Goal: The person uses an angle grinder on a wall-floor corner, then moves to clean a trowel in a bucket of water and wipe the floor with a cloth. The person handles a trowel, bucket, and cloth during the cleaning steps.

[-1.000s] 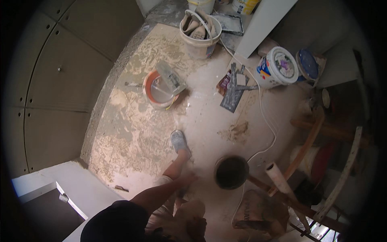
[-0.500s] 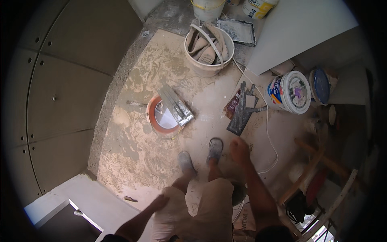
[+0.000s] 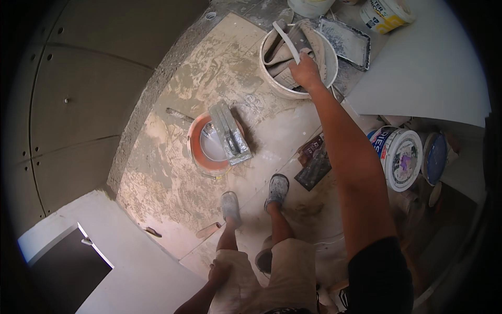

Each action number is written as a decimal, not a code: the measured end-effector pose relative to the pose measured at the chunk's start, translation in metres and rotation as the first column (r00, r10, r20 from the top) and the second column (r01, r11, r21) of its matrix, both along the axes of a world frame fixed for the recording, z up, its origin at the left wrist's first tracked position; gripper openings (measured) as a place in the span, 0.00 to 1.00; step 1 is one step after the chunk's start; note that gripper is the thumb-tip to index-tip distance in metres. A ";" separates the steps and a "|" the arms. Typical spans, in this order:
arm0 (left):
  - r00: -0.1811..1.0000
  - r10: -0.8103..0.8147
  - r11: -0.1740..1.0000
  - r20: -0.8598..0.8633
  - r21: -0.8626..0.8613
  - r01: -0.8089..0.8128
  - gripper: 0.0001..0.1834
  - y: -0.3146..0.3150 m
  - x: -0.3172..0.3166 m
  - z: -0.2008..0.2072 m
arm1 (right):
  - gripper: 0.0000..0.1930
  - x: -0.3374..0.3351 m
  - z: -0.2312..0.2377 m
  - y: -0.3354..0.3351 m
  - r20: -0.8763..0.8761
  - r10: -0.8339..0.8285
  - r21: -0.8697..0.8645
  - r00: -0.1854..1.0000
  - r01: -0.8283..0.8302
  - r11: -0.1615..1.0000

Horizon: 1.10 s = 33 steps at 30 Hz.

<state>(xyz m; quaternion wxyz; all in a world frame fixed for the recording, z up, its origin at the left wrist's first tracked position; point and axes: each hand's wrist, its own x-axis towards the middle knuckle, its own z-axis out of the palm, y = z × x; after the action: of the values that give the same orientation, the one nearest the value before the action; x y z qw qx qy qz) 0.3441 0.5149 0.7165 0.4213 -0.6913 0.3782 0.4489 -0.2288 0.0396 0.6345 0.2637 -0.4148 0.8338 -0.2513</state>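
Note:
My right arm stretches forward, and my right hand (image 3: 306,73) is closed on the pale curved handle (image 3: 286,42) of a white bucket (image 3: 269,76). Dusty brown items (image 3: 282,78) fill that bucket; whether they are boots or folded cloth I cannot tell. My left hand (image 3: 219,271) rests against the left thigh of my beige shorts, fingers laid on the fabric and holding nothing. In front of my feet stands an orange bucket (image 3: 196,152) with whitish contents. A plastering trowel (image 3: 229,133) lies across its right rim.
A paint tray (image 3: 348,42) lies beyond the white bucket, beside more buckets (image 3: 387,14). A labelled, lidded pail (image 3: 405,159) stands at right, partly behind my arm. Flat dark tools (image 3: 314,172) lie near my right foot. Grey panels (image 3: 94,73) line the left wall.
My right hand has moved forward from beside my right knee to the white bucket and closed on its handle. My left hand stays on my thigh. The view has shifted.

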 end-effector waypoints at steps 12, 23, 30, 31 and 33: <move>0.997 0.006 1.000 0.072 0.015 -0.007 0.54 -0.003 -0.023 -0.005 | 0.15 -0.010 0.108 0.131 0.603 -0.300 0.083 0.739 0.315 0.945; 0.993 -0.113 0.993 0.040 0.046 0.111 0.51 -0.040 -0.027 -0.009 | 0.11 -0.036 0.239 0.449 0.483 -0.802 0.455 0.352 0.681 0.573; 0.979 -0.201 0.978 0.024 0.065 0.199 0.50 -0.060 -0.029 -0.016 | 0.20 -0.033 0.193 0.672 0.026 -0.712 0.413 0.702 0.641 0.647; 0.975 -0.223 0.973 0.011 0.069 0.221 0.49 -0.063 -0.027 -0.019 | 0.24 -0.024 0.183 0.694 -0.194 -0.527 0.442 0.827 0.553 0.706; 0.967 -0.253 0.965 -0.011 0.065 0.253 0.49 -0.067 -0.022 -0.024 | 0.24 -0.017 0.146 0.731 -0.322 -0.487 0.450 0.812 0.584 0.676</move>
<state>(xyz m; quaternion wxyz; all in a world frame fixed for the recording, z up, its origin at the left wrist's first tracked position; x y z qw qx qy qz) 0.3223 0.4479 0.6927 0.4973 -0.6225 0.4488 0.4046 -0.2462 0.7711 0.7809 0.2073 -0.0826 0.9739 -0.0407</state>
